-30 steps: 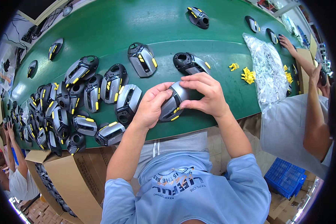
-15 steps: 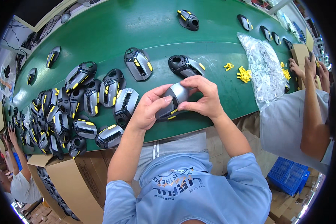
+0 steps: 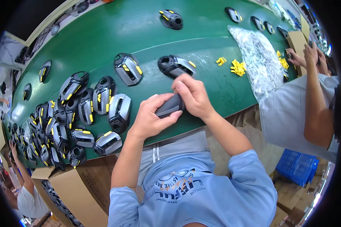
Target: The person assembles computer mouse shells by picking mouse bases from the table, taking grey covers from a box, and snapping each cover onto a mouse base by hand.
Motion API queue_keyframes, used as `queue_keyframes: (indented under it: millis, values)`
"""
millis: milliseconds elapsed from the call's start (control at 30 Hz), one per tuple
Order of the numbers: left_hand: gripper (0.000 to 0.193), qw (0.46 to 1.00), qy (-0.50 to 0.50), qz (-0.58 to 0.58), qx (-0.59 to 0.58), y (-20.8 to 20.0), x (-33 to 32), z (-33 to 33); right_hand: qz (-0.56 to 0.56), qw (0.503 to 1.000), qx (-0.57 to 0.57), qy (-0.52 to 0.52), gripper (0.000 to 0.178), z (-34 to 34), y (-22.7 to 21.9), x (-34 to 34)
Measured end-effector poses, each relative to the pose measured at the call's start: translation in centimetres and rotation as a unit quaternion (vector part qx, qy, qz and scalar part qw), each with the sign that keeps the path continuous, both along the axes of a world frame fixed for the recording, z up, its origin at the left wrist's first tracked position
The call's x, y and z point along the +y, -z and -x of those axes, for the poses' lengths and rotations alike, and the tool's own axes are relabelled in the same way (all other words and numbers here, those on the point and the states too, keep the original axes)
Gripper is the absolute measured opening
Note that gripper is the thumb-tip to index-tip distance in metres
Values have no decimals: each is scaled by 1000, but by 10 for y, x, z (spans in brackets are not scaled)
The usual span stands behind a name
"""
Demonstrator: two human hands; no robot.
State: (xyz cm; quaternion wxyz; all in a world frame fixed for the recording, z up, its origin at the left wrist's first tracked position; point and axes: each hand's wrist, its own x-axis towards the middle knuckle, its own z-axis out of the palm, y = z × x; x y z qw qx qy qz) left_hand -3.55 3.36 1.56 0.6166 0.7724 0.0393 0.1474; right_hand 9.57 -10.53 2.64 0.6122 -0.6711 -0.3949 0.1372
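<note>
Above the front part of the green table, my left hand [image 3: 149, 115] is closed around a dark grey, mouse-shaped plastic shell [image 3: 169, 106], thumb along the near side and fingers over the far side. My right hand [image 3: 193, 96] is at the shell's right end, its fingers curled and pinched together; whatever they hold, if anything, is hidden. Just beyond my hands lies a black and silver mouse shell with a yellow strip [image 3: 178, 66]. Another such shell [image 3: 129, 69] lies to its left.
Many similar shells [image 3: 60, 134] crowd the table's left side. Small yellow plastic parts [image 3: 238, 68] and a clear plastic bag of pieces [image 3: 255, 56] lie to the right. An open carton [image 3: 81, 193] stands below the left edge. Co-workers' hands [image 3: 310, 56] are at far right; a blue crate [image 3: 296, 166] sits below.
The shell has been turned over from its silver side to a dark side. My right hand has shifted its hold to curled fingers at the right end. The whole view has shifted slightly.
</note>
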Motion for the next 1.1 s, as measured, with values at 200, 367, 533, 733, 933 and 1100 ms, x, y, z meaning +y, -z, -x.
queue_keyframes:
  millis: [200, 367, 533, 733, 933, 1100]
  values:
    - [38, 953, -58, -271, -123, -11, -13, -7, -5, 998, 56, -23, 46, -1, 0, 12]
    - [27, 947, -110, -248, -175, 2, -29, -18, -83, 993, 83, 23, 56, 0, 17, 22]
    - [28, 947, -142, -224, -180, 3, -37, -21, -118, 990, 67, 24, 67, -4, 15, 23]
    - [19, 978, -109, 165, 62, 2, -27, -7, -96, 957, 272, 20, 72, -3, 21, 22]
    - [43, 871, -28, 490, -30, 15, -7, -7, -94, 971, 216, -39, 37, -1, 16, 14]
    - [41, 922, -71, 380, -22, 16, 2, -12, -69, 954, 260, -129, 30, -11, 4, -10]
